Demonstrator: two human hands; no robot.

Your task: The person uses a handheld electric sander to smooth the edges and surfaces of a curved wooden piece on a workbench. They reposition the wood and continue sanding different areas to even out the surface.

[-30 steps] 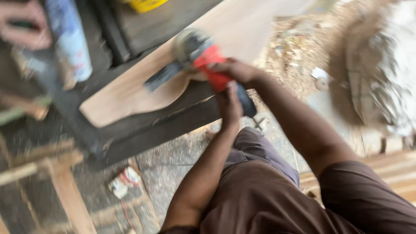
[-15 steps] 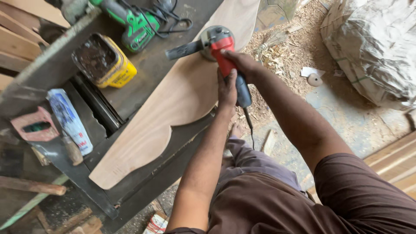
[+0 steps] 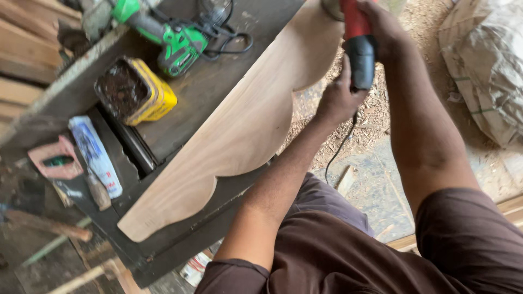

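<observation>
Head view, looking down: pale scalloped wooden board lying flat and slanted across dark workbench, taken as landmark. At board's top end, red-and-black angle grinder set against the curved edge, disc end cut off by frame top. Right hand wrapped round the red body, fully closed on it. Left hand just below, beside board's upper right curve, fingers curled against the black rear handle, closed grip. Black cord hanging from grinder's tail, right of board. Left of board on bench: green power tool with coiled black cable near top, yellow tin with dark contents lower down. Further left of board, past bench slot: white-and-blue tube, pink block. Right of board, off the bench: sawdust-strewn floor, grey sack well apart at far right. Below board's lower end: brown shirt, grey-clad knee.
</observation>
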